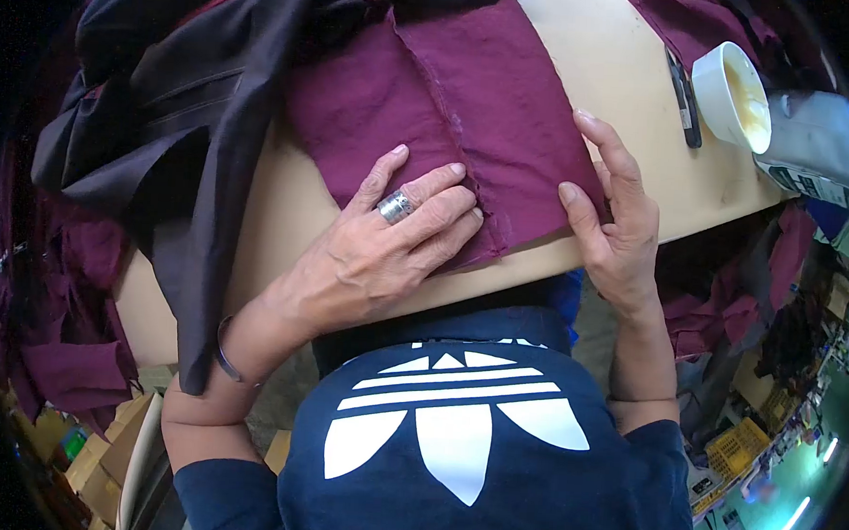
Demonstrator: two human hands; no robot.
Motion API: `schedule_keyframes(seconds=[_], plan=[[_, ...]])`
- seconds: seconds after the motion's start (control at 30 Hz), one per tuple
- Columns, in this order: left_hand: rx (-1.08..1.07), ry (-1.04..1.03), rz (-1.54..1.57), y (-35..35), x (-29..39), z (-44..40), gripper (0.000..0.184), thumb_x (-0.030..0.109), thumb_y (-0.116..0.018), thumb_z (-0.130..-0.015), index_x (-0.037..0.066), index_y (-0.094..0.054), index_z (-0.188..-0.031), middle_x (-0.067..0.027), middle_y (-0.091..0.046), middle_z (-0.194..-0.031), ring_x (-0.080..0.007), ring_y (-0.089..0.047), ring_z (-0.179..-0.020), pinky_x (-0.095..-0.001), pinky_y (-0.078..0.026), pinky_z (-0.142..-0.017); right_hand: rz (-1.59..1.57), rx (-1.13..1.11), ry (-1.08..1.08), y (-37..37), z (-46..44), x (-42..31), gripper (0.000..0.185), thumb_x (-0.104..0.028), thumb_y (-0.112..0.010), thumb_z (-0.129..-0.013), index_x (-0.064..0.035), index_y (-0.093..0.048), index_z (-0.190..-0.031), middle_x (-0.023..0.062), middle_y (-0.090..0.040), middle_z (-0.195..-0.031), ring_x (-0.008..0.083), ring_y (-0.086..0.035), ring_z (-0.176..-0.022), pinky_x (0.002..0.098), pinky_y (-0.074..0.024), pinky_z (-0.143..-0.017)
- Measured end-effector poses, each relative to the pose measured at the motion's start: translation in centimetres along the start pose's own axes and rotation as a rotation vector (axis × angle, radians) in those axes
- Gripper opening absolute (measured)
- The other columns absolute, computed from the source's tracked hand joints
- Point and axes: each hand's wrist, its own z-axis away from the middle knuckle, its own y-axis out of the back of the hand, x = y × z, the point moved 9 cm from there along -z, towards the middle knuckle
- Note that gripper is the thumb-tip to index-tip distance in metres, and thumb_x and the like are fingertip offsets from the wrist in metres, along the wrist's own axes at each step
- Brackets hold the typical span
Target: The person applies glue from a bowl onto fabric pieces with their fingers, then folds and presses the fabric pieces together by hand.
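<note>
A maroon cloth panel (524,107) with a seam down its middle lies across the table's near edge. My left hand (398,216), with a wide silver ring, rests on the cloth, its fingers spread and the fingertips pressing near the seam. At the cloth's right edge is my right hand (615,198), thumb and index finger apart, its other fingers partly hidden; nothing shows gripped in it. Dark cloth (212,110) with maroon piping joins or overlaps the panel at the upper left and hangs over the table edge.
On the table (697,188) at the right are a white bowl (731,97), a black-handled tool (685,101) and a clear plastic bag (820,142). More maroon cloth (78,376) hangs at the left. A yellow basket (734,449) stands at the lower right.
</note>
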Motion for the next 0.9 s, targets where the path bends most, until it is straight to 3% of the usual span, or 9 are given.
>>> schedule_keyframes(seconds=[0.1, 0.57, 0.67, 0.9], plan=[[-0.02, -0.034, -0.022, -0.19, 0.28, 0.19, 0.045, 0.013, -0.053, -0.078, 0.006, -0.056, -0.122, -0.0104, -0.049, -0.123, -0.0263, -0.043, -0.126, -0.0512, -0.025, -0.108, -0.027, 0.008, 0.037, -0.2, -0.24, -0.62, 0.056, 0.001, -0.062, -0.076, -0.0082, -0.049, -0.129, 0.0101, -0.058, -0.123, 0.0223, -0.06, -0.092, 0.0317, -0.0405, -0.081], [-0.031, -0.015, -0.052, -0.54, 0.3, 0.1, 0.049, 0.013, -0.048, -0.08, -0.001, -0.049, -0.128, -0.0136, -0.044, -0.133, -0.0279, -0.043, -0.127, -0.0487, -0.026, -0.108, -0.003, 0.011, 0.085, -0.02, 0.19, -0.56, 0.046, 0.006, -0.06, -0.077, -0.0058, -0.056, -0.122, 0.0078, -0.064, -0.112, 0.0195, -0.06, -0.082, 0.0297, -0.0416, -0.08], [-0.062, -0.002, -0.058, -0.51, 0.3, 0.01, 0.05, 0.014, -0.049, -0.08, 0.0, -0.049, -0.128, -0.0136, -0.043, -0.134, -0.0284, -0.043, -0.127, -0.0496, -0.026, -0.108, -0.059, 0.044, 0.07, 0.17, 0.36, -0.25, 0.046, 0.006, -0.06, -0.076, -0.0057, -0.056, -0.121, 0.0078, -0.064, -0.112, 0.0194, -0.059, -0.082, 0.0294, -0.0421, -0.079], [-0.076, 0.05, -0.087, -0.61, 0.83, 0.0, 0.047, 0.017, -0.052, -0.082, 0.016, -0.052, -0.129, -0.0122, -0.042, -0.134, -0.027, -0.042, -0.127, -0.0516, -0.024, -0.108, 0.006, 0.021, 0.09, 0.01, 0.17, -0.58, 0.043, 0.007, -0.06, -0.076, -0.0059, -0.059, -0.117, 0.0078, -0.066, -0.106, 0.0185, -0.058, -0.076, 0.029, -0.0423, -0.076]])
